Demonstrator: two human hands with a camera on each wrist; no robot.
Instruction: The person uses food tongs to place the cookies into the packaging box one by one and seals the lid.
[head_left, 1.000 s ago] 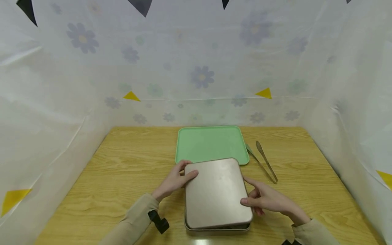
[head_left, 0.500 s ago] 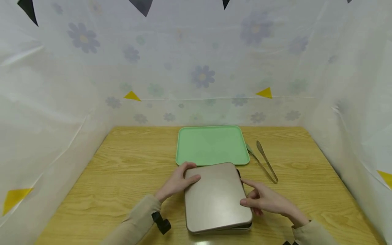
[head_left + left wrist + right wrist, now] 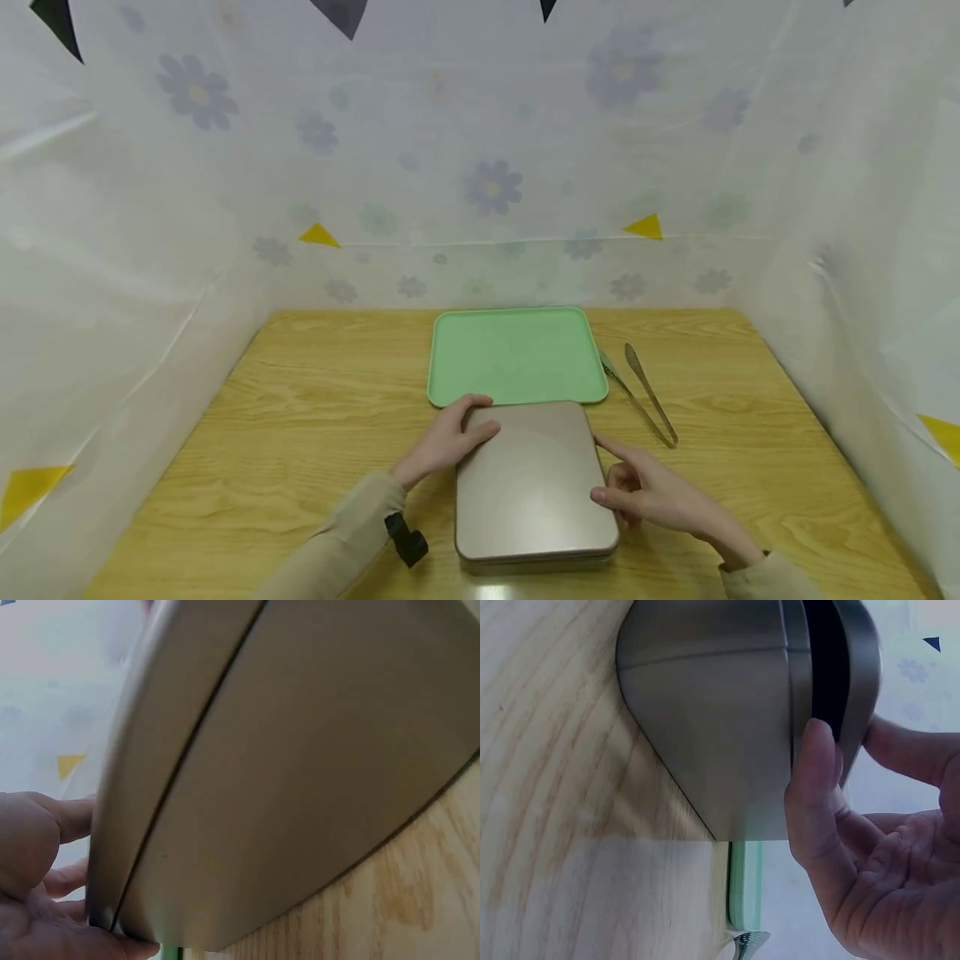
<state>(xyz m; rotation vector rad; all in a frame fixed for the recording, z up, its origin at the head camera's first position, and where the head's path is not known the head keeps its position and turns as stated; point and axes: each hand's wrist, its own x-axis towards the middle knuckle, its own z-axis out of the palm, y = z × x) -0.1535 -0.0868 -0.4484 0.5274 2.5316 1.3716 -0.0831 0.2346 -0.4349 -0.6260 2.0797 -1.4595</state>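
A square silver metal tin [image 3: 705, 742] stands on the table near its front edge, its matching lid [image 3: 532, 483] lying over it. At the lid's far left corner, my left hand [image 3: 446, 442] grips with the thumb on top and fingers over the far edge. My right hand [image 3: 660, 496] holds the lid's right edge, thumb above and fingers against the side. A thin dark seam parts lid and tin wall [image 3: 285, 765] in the left wrist view. A wide dark gap shows under the lid in the right wrist view, so that side sits raised. The tin's inside is hidden.
Just behind the tin lies a light green tray [image 3: 517, 354]. Metal tongs [image 3: 645, 400] rest spread apart to the tray's right. The wooden table [image 3: 322, 367] is enclosed by pale flower-printed sheets [image 3: 491, 187] at the back and sides.
The lid has turned from askew to nearly square over the tin, its far edge coming down and towards me. My left hand shifted slightly right with it; my right hand stayed almost in place.
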